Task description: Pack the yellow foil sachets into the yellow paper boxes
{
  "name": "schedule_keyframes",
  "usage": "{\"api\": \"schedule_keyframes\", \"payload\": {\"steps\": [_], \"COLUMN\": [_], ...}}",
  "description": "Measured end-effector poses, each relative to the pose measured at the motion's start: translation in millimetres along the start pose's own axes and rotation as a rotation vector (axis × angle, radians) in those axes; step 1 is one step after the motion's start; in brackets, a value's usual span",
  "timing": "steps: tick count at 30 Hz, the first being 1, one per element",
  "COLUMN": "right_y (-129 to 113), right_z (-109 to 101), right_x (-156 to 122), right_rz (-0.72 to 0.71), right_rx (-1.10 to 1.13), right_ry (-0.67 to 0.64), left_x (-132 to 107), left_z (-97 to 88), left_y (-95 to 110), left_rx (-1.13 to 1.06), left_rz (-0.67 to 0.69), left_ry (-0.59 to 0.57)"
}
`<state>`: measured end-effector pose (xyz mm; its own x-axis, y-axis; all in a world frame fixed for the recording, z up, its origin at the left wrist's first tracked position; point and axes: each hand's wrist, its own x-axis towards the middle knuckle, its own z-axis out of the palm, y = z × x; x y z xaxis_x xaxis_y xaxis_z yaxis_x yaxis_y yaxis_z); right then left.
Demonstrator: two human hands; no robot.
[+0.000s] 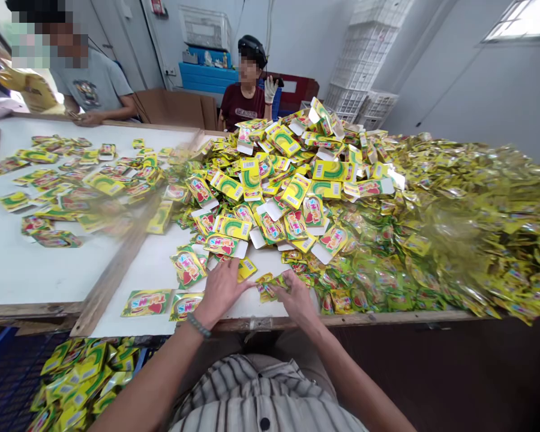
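Observation:
My left hand (221,289), with a beaded bracelet at the wrist, is closed around a small yellow carton (247,268); its fingers cover part of the carton. Just to the right, my right hand (297,298) pinches small yellow-green packets (270,287) at the table's front edge. Two flat printed pieces, a left one (146,303) and a right one (185,305), lie beside my left hand, the right one partly hidden by it. Beyond my hands rises a heap of open-flapped yellow cartons (270,225).
A large mound of small packets (414,240) covers the table's right side. A wooden strip (117,270) divides the white tabletop, with more cartons (108,183) left of it. Below, a blue crate holds cartons (81,378). Two people are across the table: one on the left (92,90), one gloved (247,99).

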<state>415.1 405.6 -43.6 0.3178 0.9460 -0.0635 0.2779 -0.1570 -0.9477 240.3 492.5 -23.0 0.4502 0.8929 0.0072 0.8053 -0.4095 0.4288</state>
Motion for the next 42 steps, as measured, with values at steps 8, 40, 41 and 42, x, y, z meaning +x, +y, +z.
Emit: {"api": "schedule_keyframes", "payload": {"steps": [8,40,41,42], "right_y": [7.5,-5.2,-6.7,-8.0], "right_z": [-22.9,-16.8,-14.3,-12.4], "right_x": [-3.4,20.6,20.2,19.7], "right_rz": [0.07,0.076,0.08,0.084], "right_rx": [0.113,0.428,0.417,0.416], "right_ry": [0.074,-0.027,-0.031,-0.032], "left_x": [14.6,-31.4,-29.8,-28.2], "left_z": [1.6,5.0,7.6,10.3], "left_y": [14.9,-6.9,-3.9,-1.4], "left_rx": [-0.112,-1.264,-1.256,-1.249], "left_rz": [-0.016,-0.443,-0.431,-0.42], "left_ry": [0.004,-0.312,-0.306,-0.285]}}
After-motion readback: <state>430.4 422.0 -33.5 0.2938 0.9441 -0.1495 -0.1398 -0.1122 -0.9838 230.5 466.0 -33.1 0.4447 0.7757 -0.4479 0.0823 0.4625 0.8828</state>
